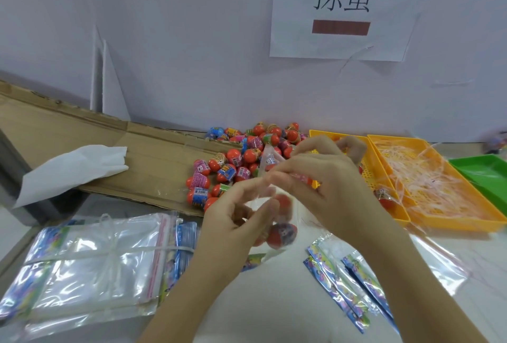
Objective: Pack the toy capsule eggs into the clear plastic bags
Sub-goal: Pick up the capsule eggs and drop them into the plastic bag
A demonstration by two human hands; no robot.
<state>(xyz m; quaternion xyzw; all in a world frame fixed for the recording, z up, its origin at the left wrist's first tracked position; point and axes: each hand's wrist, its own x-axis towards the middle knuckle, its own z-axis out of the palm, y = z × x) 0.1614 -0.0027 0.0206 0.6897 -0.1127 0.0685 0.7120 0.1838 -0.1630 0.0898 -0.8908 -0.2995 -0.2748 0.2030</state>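
Note:
Both hands hold a clear plastic bag (285,213) above the table's middle. Orange capsule eggs (282,234) show through its lower part. My left hand (236,222) grips the bag's left side with curled fingers. My right hand (323,175) pinches the bag's top edge, fingers pointing left. Behind the hands, a pile of loose orange capsule eggs (236,167) with coloured labels lies on flattened cardboard (109,150). A tied bundle of clear bags (90,268) lies at the front left.
Two yellow trays (444,222) stand at the right, the nearer one holding pale string; a green tray (482,175) is beyond them. Small printed packets (351,287) lie at the front right. A white cloth (76,167) rests on the cardboard at left. A paper sign (343,8) hangs on the wall.

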